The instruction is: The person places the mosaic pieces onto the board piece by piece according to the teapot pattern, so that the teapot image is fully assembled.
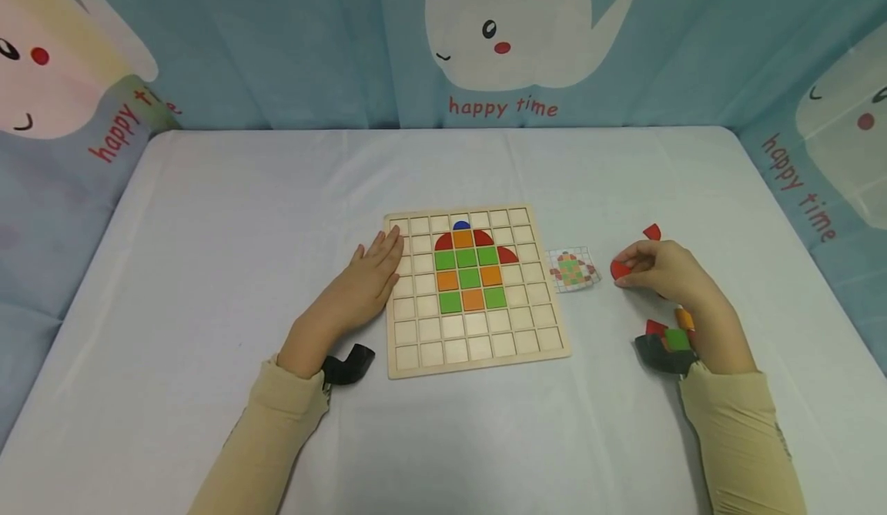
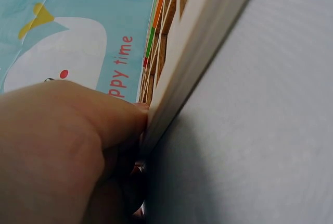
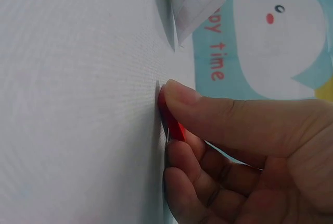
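Note:
A wooden grid board (image 1: 478, 349) lies in the middle of the table, with green squares (image 1: 469, 277), orange squares (image 1: 473, 299), red rounded pieces (image 1: 508, 255) and a blue half-round piece (image 1: 461, 225) set in its cells. My left hand (image 1: 360, 280) rests along the board's left edge, fingers stretched out over the rim. To the right of the board, my right hand (image 1: 661, 269) pinches a red rounded piece (image 3: 174, 122) between thumb and fingers, close to the tabletop. Part of that piece is hidden by the fingers.
A small pattern card (image 1: 572, 269) lies beside the board's right edge, one corner lifted. One red piece (image 1: 652, 231) lies beyond the right hand. Red, green and orange pieces (image 1: 677, 339) sit near the right wrist, partly hidden by the black wrist camera (image 1: 664, 355).

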`<state>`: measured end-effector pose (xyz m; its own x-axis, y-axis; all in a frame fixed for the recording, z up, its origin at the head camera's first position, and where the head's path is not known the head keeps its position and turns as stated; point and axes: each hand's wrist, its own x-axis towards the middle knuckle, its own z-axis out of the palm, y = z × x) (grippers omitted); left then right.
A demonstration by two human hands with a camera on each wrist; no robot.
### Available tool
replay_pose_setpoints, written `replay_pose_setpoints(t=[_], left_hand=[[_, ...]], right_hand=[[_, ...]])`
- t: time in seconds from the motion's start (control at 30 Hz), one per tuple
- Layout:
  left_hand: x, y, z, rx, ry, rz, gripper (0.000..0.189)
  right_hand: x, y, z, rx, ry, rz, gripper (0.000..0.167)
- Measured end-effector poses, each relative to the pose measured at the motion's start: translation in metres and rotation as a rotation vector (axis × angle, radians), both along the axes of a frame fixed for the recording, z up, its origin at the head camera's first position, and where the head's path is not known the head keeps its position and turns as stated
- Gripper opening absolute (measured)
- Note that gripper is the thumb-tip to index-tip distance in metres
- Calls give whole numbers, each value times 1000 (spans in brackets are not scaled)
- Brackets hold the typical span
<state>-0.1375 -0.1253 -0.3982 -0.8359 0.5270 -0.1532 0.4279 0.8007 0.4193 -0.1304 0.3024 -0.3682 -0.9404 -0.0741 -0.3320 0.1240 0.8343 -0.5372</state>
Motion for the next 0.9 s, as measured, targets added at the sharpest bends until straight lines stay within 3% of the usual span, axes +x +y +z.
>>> replay_pose_setpoints(t=[0.37,0.63,0.9], left_hand=[[-1,0,-4,15,1,-12,55],[-1,-2,-3,26,-1,-8,55],[-2,-2,-3,17,-11,-10,55]], right_hand=[[1,5,-3,-33,24,-5,36],[0,6,0,-18,-19,-109,35],[1,10,5,-71,15,-148,28]])
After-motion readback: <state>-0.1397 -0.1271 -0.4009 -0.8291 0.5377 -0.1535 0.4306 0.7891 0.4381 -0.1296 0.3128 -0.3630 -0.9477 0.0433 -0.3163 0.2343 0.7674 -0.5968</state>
